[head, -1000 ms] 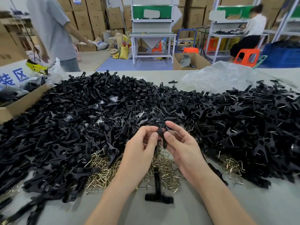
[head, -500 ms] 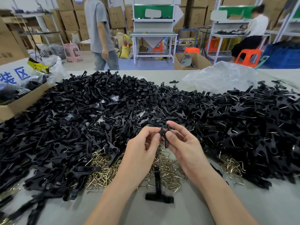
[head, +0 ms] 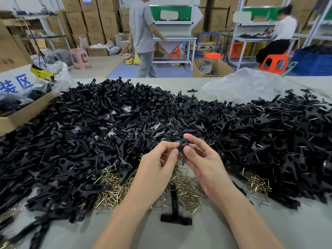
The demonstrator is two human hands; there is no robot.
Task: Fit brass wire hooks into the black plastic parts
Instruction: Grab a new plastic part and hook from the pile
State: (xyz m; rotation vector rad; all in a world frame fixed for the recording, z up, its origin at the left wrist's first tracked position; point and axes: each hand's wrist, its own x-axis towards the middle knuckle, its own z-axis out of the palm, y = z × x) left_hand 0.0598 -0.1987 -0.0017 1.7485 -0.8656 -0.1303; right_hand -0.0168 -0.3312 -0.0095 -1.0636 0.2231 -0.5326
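One black plastic part (head: 183, 151) is pinched upright in the grip of left hand (head: 156, 169) and right hand (head: 206, 164), above the near brass hooks (head: 185, 187). It has just been turned clear of the fingers, so fitting is judged underway.

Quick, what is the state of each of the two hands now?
Left hand: pinches the black plastic part.
Right hand: pinches the same part.

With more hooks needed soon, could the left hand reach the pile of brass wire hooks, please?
Probably yes: the brass wire hooks lie uncovered beneath the left hand, though it pinches a black plastic part.
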